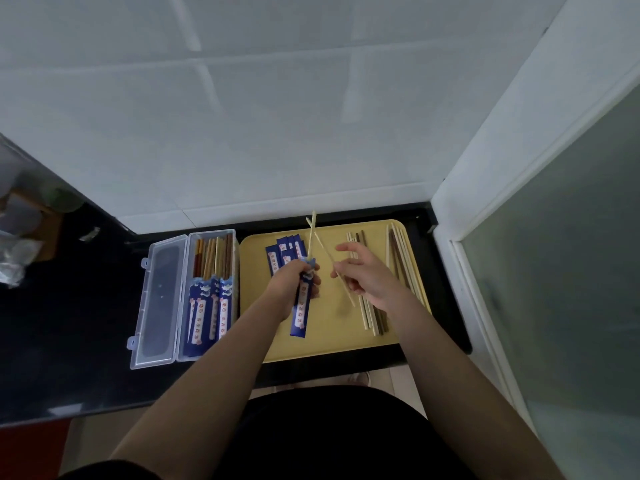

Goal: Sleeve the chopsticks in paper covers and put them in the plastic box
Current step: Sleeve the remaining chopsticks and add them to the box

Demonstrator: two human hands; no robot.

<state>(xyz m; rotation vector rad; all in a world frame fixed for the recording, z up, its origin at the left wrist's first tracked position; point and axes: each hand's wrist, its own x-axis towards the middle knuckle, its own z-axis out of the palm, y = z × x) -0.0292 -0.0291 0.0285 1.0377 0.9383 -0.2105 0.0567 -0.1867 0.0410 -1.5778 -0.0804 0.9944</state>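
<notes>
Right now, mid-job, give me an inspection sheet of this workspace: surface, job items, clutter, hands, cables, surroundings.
Surface: black counter carrying a yellow tray.
Job's things: clear plastic box, lid open, holding sleeved chopsticks; spare paper covers at the tray's far left; loose chopsticks on its right.
Clutter: blurred items at the counter's far left, not identifiable.
Grippers: left hand grips a blue cover with one pale chopstick sticking out; right hand pinches a second pale chopstick.
Cables: nothing seen.
Surroundings: white tiled wall behind, frosted glass door on the right.
</notes>
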